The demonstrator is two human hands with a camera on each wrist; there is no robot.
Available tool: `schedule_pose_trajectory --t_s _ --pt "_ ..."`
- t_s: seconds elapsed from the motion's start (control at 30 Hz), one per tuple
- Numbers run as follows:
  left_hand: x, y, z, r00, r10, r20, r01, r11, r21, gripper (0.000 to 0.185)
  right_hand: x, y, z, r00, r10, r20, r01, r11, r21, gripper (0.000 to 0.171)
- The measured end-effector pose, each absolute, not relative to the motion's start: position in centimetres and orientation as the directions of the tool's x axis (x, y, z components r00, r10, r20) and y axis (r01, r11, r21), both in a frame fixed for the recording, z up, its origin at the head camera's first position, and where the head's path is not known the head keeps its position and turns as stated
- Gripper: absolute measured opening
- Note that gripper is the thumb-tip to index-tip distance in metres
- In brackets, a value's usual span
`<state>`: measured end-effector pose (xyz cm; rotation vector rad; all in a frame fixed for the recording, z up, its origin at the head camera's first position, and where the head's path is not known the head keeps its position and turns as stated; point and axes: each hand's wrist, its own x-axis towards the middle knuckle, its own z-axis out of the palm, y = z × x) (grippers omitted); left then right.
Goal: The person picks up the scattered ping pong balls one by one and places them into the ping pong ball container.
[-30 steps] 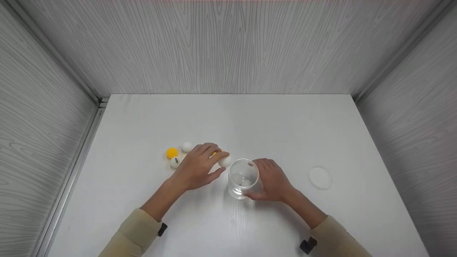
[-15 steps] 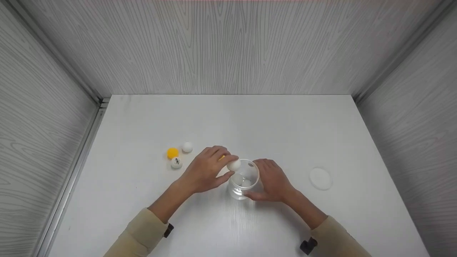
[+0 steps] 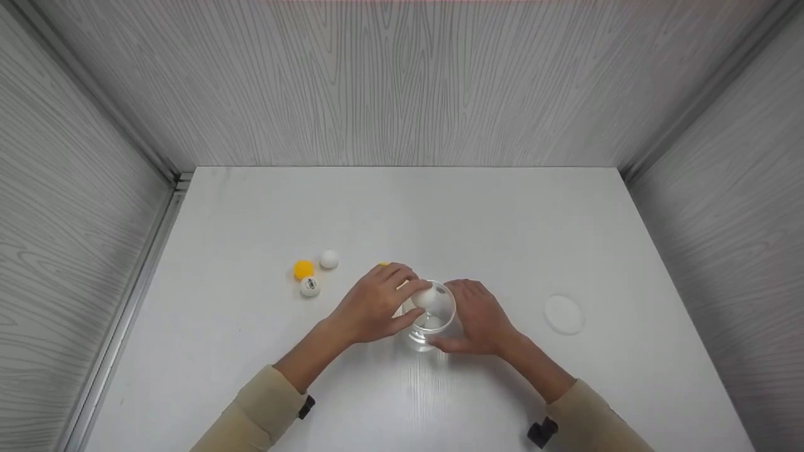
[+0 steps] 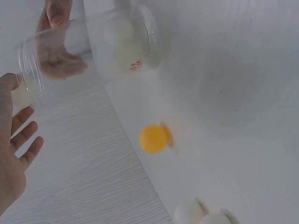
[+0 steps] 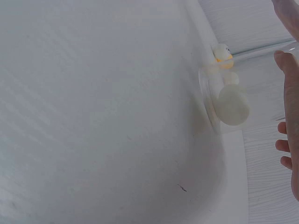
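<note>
The left hand [image 3: 377, 304] pinches a plain white table-tennis ball [image 3: 424, 297] between thumb and curled fingers, holding it right at the open mouth of a clear round plastic jar [image 3: 429, 316]. The jar stands upright on the white tabletop [image 3: 440, 213], a little nearer the front edge than the middle. At least one more white ball lies inside on its bottom; through the blurred wall in the left wrist view it looks like two, though that is hard to settle.

The right hand [image 3: 480, 317] wraps around the jar's right side, fingers curved against the wall and thumb at the near side, steadying it.

A loose orange ball [image 4: 153, 138] lies on the tabletop just behind the left hand, almost hidden by the fingers in the head view. Further toward the left edge sit three more balls close together: an orange one [image 3: 303, 269], a plain white one [image 3: 329, 258] just beside it, and a white one with a dark printed mark [image 3: 309, 286] in front of them. A flat round white lid [image 3: 564, 313] lies well apart from the jar, toward the right edge.
</note>
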<state>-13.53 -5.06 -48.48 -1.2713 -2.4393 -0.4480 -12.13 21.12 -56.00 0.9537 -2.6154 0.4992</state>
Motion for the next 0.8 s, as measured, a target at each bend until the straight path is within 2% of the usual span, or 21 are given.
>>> schedule_pose_trajectory --t_s 0.37,0.8 --pt "-13.66 -4.69 -48.9 -0.524 0.716 0.462 0.835 0.538 0.114 0.038 -12.2 21.3 -56.24 -0.696 -0.572 0.434 -0.691 0.697 -0.191 0.082" --pt "-13.73 -4.64 -48.98 -0.521 0.708 0.477 0.838 0.53 0.128 0.038 -12.21 21.25 -56.26 -0.696 -0.57 0.437 -0.692 0.695 -0.195 0.081"
